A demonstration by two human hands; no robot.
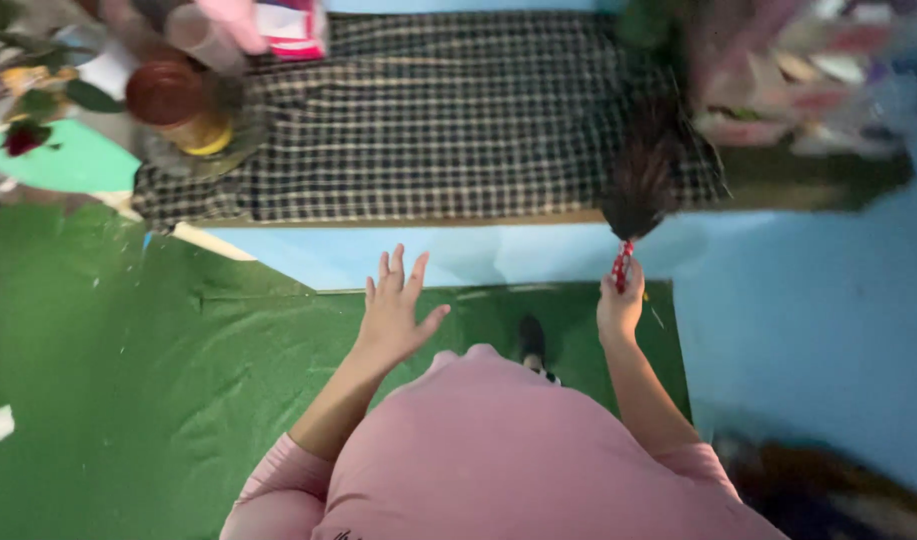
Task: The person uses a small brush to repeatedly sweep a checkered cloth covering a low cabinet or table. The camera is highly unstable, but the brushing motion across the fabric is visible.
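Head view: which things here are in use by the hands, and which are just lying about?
In use:
- right hand gripping the red-handled duster
- left hand, open and empty
- checked cloth under the duster's bristles

Lying about:
- brown-lidded jar
- red rose
- green floor covering

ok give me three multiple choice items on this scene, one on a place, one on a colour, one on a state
1. Where does the brush reach?
A. right end of the checked cloth
B. the green floor
C. the jar

2. What colour is the floor covering?
A. red
B. green
C. yellow

3. How is the left hand?
A. fisted
B. holding a cup
C. open, fingers spread, empty

Answers:
1 A, the dark bristles lie over the cloth's right end.
2 B, green sheet underfoot.
3 C, it holds nothing, while the right hand grips the brush's red spotted handle.
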